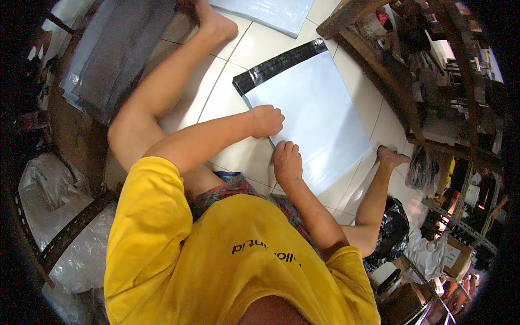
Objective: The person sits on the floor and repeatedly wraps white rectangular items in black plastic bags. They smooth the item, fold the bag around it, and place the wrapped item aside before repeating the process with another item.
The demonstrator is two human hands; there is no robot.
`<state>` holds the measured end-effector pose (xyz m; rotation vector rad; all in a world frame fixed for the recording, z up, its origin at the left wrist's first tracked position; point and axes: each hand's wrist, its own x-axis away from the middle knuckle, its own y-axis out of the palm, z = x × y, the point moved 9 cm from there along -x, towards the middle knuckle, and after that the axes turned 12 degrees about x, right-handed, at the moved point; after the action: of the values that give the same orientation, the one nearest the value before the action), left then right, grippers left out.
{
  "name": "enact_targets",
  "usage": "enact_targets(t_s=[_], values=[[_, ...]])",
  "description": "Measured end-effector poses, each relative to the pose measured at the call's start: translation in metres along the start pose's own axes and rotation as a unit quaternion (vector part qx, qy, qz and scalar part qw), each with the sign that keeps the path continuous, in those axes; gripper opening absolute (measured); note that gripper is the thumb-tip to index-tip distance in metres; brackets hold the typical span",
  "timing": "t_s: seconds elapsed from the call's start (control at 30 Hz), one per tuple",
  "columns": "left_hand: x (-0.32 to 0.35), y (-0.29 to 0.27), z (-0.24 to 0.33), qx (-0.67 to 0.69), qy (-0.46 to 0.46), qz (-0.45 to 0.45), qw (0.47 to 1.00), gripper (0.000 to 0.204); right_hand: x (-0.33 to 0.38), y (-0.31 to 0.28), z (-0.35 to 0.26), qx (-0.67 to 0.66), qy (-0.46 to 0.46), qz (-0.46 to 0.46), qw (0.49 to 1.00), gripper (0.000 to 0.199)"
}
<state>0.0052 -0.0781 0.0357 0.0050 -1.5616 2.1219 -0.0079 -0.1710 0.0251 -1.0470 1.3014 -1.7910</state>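
A flat, pale grey-white plastic mailing bag (330,119) with a black band along its far end lies on the tiled floor between my legs. Its left edge looks layered, as if several lie stacked, but I cannot tell how many. My left hand (267,120) is closed on that edge, fingers curled over the plastic. Just nearer to me, my right hand (287,161) pinches the same edge with bent fingers. The two hands are a short gap apart. Whatever lies under the fingers is hidden.
Another pale plastic sheet stack (268,12) lies at the far edge. Grey plastic sheets (111,54) rest at the far left. A wooden frame (374,70) bounds the right side. Clear plastic wrap (59,200) is at left; a black plastic bag (394,227) sits beyond my right leg.
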Motion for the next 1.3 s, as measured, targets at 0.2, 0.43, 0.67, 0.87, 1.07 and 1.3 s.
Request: enact_targets(t_s=[0.2, 0.43, 0.67, 0.87, 1.07, 1.3], values=[[0.000, 0.002, -0.007, 0.012, -0.003, 0.065, 0.998, 0.020, -0.002, -0.008, 0.027, -0.102, 0.022, 0.037, 0.994, 0.020], [0.000, -0.006, -0.007, 0.016, -0.009, 0.002, 1.000, 0.021, 0.016, -0.016, 0.010, -0.082, 0.008, 0.029, 0.996, 0.035], [-0.001, -0.001, -0.005, 0.010, -0.029, 0.017, 0.999, 0.020, 0.002, 0.001, 0.014, -0.037, 0.040, -0.008, 0.998, 0.028], [-0.005, 0.002, -0.014, 0.015, -0.012, 0.101, 0.995, 0.014, 0.004, -0.010, 0.042, -0.192, 0.057, 0.024, 0.979, 0.036], [-0.024, -0.004, -0.026, 0.038, -0.033, 0.065, 0.997, 0.014, 0.048, -0.020, 0.054, -0.144, 0.121, 0.007, 0.982, 0.041], [-0.024, -0.019, -0.032, 0.075, -0.020, 0.000, 0.997, 0.015, 0.133, 0.022, 0.117, -0.142, 0.169, 0.021, 0.975, 0.026]])
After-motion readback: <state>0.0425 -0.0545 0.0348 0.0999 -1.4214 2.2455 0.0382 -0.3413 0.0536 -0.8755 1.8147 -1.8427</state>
